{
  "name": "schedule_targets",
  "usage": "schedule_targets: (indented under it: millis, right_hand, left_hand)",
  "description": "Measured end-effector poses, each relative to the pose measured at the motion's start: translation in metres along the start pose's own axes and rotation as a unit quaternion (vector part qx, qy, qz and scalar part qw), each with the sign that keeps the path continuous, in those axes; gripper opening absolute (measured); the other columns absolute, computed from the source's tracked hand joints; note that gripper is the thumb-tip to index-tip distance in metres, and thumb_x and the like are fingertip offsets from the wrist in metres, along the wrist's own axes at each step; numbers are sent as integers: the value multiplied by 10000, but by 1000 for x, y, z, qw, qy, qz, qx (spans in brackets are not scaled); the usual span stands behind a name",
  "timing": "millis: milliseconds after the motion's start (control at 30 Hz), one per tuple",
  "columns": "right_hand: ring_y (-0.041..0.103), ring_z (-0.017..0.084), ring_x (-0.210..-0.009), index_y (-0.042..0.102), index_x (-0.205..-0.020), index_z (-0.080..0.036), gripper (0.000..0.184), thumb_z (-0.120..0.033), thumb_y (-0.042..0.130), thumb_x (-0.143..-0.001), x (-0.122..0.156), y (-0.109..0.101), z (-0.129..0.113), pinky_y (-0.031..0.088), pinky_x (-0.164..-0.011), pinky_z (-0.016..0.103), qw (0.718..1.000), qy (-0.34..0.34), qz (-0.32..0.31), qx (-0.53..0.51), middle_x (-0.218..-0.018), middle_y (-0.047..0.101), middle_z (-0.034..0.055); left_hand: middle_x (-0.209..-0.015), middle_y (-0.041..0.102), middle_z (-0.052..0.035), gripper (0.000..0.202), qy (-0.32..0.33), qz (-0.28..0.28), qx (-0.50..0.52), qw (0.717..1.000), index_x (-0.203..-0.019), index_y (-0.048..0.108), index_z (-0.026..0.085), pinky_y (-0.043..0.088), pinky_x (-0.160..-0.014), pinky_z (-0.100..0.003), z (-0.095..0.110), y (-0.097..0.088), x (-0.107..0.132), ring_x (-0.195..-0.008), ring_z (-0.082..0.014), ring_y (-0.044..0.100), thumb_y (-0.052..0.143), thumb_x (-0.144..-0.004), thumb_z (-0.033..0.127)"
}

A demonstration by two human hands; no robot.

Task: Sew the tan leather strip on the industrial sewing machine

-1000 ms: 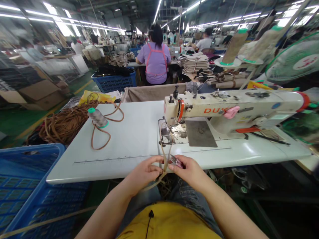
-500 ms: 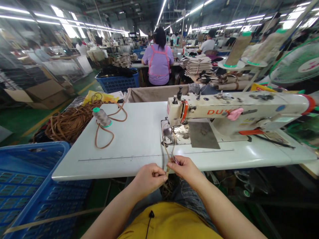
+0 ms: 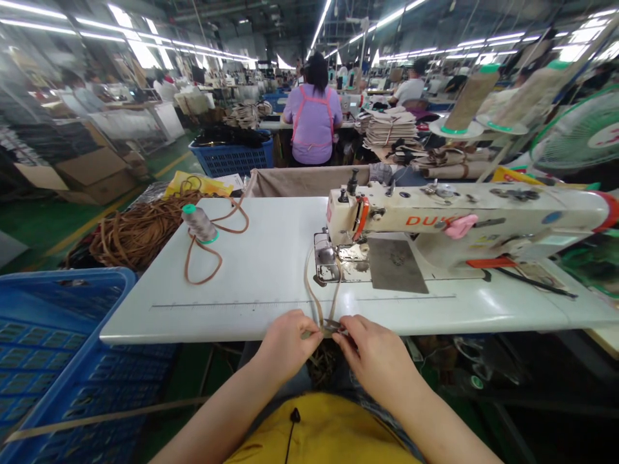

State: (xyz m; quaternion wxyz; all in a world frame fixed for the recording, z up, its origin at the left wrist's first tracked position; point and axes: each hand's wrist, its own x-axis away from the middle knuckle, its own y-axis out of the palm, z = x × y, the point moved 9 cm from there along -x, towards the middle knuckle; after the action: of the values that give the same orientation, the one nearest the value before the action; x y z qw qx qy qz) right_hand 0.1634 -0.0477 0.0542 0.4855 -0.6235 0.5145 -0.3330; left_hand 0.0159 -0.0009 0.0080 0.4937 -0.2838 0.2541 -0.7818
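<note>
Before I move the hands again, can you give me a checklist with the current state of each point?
1. Left hand gripping the strap: ok, pinching near its close end.
2. Right hand holding the scissors: ok.
3. Scissor tips well away from the left hand: not ok, they sit right by its fingertips.
4. Scissor blades open: cannot tell, too small.
5. Strap clear of the sewing machine's needle: cannot tell, that spot is unclear.
6. Thread spool away from both hands: ok, farther left on the table.
</note>
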Motion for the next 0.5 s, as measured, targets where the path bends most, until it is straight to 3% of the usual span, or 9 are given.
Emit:
schedule_targets:
  millis: [133, 500]
  right_hand:
    - [669, 206, -723, 608, -948, -222, 103, -272, 592, -1036, -2, 3, -5, 358, -620, 316, 998, -8, -2, 65, -840, 699, 37]
    - [685, 217, -709, 621, -959, -212, 97, -183, 563, -1030, -5, 13, -14, 377, -607, 332, 992, -24, -12, 127, -839, 712, 61]
  left_hand:
    - [-825, 681, -47, 175, 8, 2, -23, 1000, -799, 815, 225, 429, -780, -317, 5, 0, 1, -815, -205, 616, 664, -875, 270]
    - [-894, 691, -61, 184, 11, -16, -57, 998, -839, 798, 221, 457, -818, -338, 13, 9, 5, -893, -235, 664, 642, -921, 273]
